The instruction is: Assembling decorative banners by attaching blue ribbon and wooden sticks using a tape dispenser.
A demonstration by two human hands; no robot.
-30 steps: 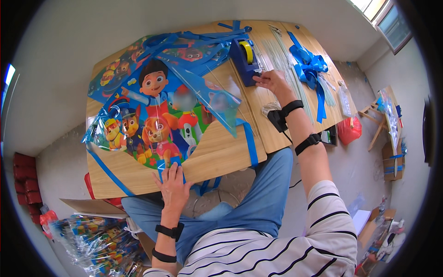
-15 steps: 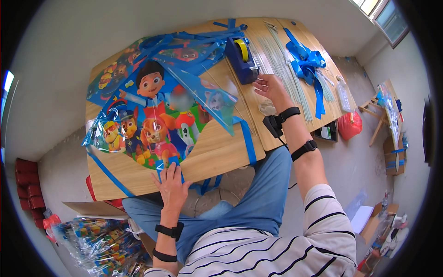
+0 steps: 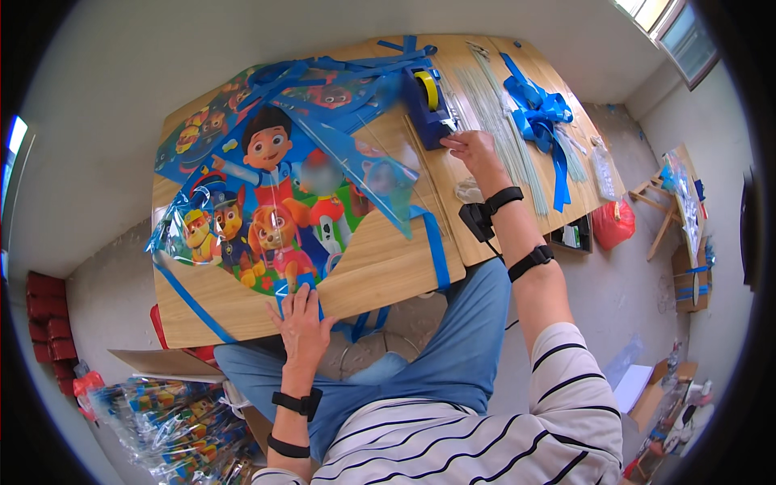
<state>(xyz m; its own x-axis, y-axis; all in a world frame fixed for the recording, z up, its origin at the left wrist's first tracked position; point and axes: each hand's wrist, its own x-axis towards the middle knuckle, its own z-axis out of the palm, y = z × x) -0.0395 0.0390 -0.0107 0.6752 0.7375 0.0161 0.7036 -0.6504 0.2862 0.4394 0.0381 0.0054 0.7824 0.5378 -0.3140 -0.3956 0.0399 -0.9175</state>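
Note:
My left hand (image 3: 301, 322) lies with fingers stretched out on the blue strip (image 3: 283, 291) at the lower tip of a shiny plastic sheet (image 3: 275, 190) printed with cartoon characters. That sheet is spread on the wooden table (image 3: 364, 271), its tip by the near edge. My right hand (image 3: 475, 155) is at the front end of a dark blue tape dispenser (image 3: 422, 121), below its cutter, with thumb and fingertips pinched together. Any strip of tape between them is too fine to see. A yellow-cored tape roll (image 3: 428, 90) sits in the dispenser.
Several thin rods (image 3: 493, 109) and a blue ribbon bunch (image 3: 541, 109) lie on the right of the table. Blue strips (image 3: 331, 65) are heaped at the back. A red bag (image 3: 614, 225) stands beyond the right edge. Wrapped printed goods (image 3: 174, 428) fill the lower left.
The fingers of my right hand have closed from a loose spread into a pinch at the dispenser's front. My left hand has stayed on the strip. The view has shifted slightly.

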